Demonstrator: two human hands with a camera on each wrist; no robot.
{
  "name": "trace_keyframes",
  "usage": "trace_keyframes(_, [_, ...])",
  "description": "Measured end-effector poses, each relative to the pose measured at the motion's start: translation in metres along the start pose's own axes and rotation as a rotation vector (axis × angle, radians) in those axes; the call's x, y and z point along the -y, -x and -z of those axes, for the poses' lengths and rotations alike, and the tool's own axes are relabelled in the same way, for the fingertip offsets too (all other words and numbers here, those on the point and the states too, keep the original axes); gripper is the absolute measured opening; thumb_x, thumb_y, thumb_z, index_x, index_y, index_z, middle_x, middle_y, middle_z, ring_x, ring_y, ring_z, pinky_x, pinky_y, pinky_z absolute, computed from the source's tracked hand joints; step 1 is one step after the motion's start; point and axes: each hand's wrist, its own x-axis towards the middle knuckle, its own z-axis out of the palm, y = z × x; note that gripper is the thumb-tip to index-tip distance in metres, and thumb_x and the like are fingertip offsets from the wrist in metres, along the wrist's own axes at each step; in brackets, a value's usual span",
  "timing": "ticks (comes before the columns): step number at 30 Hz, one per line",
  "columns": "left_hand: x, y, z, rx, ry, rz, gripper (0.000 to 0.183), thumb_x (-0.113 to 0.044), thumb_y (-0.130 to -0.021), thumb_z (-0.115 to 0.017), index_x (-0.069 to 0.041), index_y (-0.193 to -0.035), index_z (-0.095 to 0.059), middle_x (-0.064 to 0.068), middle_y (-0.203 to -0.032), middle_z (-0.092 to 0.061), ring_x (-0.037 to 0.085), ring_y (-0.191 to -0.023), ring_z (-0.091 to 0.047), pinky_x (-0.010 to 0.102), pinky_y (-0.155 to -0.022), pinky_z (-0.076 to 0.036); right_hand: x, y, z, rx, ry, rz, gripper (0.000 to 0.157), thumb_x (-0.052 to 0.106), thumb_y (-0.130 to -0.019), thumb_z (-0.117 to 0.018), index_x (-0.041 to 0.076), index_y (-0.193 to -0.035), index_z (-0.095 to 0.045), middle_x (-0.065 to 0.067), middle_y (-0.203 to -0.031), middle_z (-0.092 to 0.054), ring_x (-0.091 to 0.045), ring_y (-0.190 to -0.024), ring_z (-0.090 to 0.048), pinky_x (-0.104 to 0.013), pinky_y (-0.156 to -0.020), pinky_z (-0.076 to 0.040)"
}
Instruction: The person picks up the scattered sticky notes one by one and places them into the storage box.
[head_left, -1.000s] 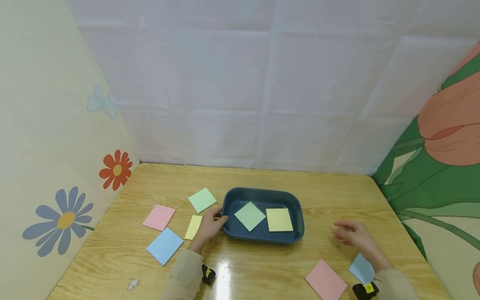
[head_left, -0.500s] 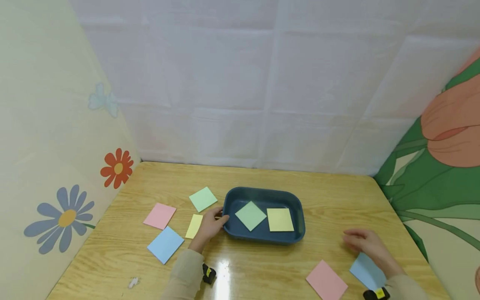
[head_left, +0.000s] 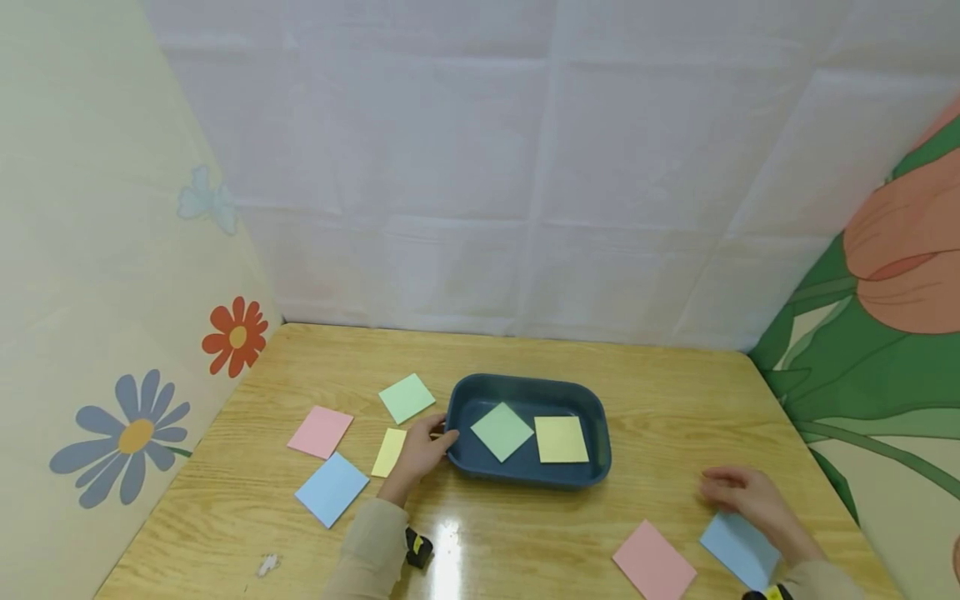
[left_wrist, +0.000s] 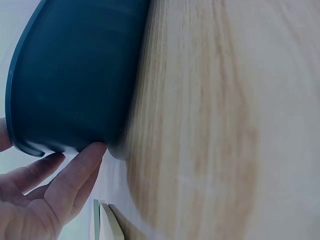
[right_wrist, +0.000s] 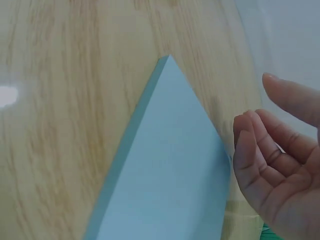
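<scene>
A dark blue tray (head_left: 517,477) lies on the table, with a green sticky note pad (head_left: 502,432) and a yellow sticky note pad (head_left: 562,440) inside. My left hand (head_left: 420,454) holds its left end. In the left wrist view, the fingers (left_wrist: 75,180) touch the tray's outer wall (left_wrist: 75,75), and part of the thumb shows by the rim. My right hand (head_left: 753,497) hovers by a blue sticky note pad (head_left: 739,552), fingers loosely bent around nothing. The right wrist view shows this thick blue pad (right_wrist: 165,160) beside the hand (right_wrist: 280,170).
Left of the tray lie pads in green (head_left: 407,398), yellow (head_left: 389,452), pink (head_left: 320,432) and blue (head_left: 332,490). A pink pad (head_left: 655,560) lies at the front right. A white cloth (head_left: 480,167) hangs behind the wooden table (head_left: 652,392), between patterned side panels.
My right hand has moved right and toward the front, to the blue pad, showing more of that pad. The left hand keeps its place on the tray.
</scene>
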Motion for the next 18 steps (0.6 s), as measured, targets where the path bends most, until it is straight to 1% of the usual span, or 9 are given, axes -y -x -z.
trace_keyframes(5, [0.004,-0.002,-0.001,-0.005,-0.003,0.003,0.034,0.002,-0.088,-0.053,0.019,-0.117,-0.049,0.028,-0.100,-0.057,0.027,-0.085,-0.057,0.031,-0.063,-0.055,-0.004,0.001,0.003,-0.027,0.051,-0.016,0.056,0.016,-0.084,-0.067,-0.021,-0.119,-0.045,-0.020,-0.103,-0.064,-0.001,-0.075,-0.059,-0.024,-0.067,-0.052])
trace_keyframes(7, [0.009,-0.005,-0.001,-0.001,0.006,0.005,0.034,0.002,-0.088,-0.054,0.019,-0.117,-0.049,0.028,-0.100,-0.057,0.028,-0.084,-0.057,0.032,-0.063,-0.056,-0.006,0.001,0.005,-0.037,0.072,-0.026,0.056,0.017,-0.083,-0.068,-0.020,-0.118,-0.046,-0.021,-0.103,-0.063,-0.001,-0.075,-0.058,-0.023,-0.066,-0.051])
trace_keyframes(9, [0.018,-0.009,-0.002,0.003,0.018,0.009,0.035,0.000,-0.088,-0.055,0.018,-0.118,-0.049,0.027,-0.100,-0.057,0.027,-0.085,-0.057,0.032,-0.063,-0.056,-0.008,0.001,0.007,-0.048,0.094,-0.032,0.056,0.017,-0.082,-0.069,-0.020,-0.118,-0.047,-0.021,-0.102,-0.063,-0.001,-0.074,-0.057,-0.023,-0.065,-0.051])
trace_keyframes(14, [0.041,-0.019,-0.005,0.000,0.008,0.005,0.037,-0.004,-0.088,-0.057,0.015,-0.120,-0.050,0.025,-0.101,-0.058,0.026,-0.086,-0.058,0.031,-0.062,-0.055,-0.013,0.002,0.011,-0.052,0.121,-0.045,0.055,0.019,-0.082,-0.069,-0.019,-0.117,-0.048,-0.015,-0.099,-0.065,-0.004,-0.072,-0.054,-0.024,-0.061,-0.048])
trace_keyframes(18, [0.046,-0.021,-0.006,-0.010,-0.006,0.011,0.036,-0.005,-0.089,-0.057,0.011,-0.121,-0.052,0.023,-0.102,-0.058,0.026,-0.087,-0.058,0.030,-0.063,-0.055,-0.015,0.004,0.012,-0.052,0.099,-0.050,0.056,0.017,-0.079,-0.071,-0.019,-0.115,-0.048,-0.008,-0.091,-0.065,-0.005,-0.069,-0.052,-0.024,-0.058,-0.046])
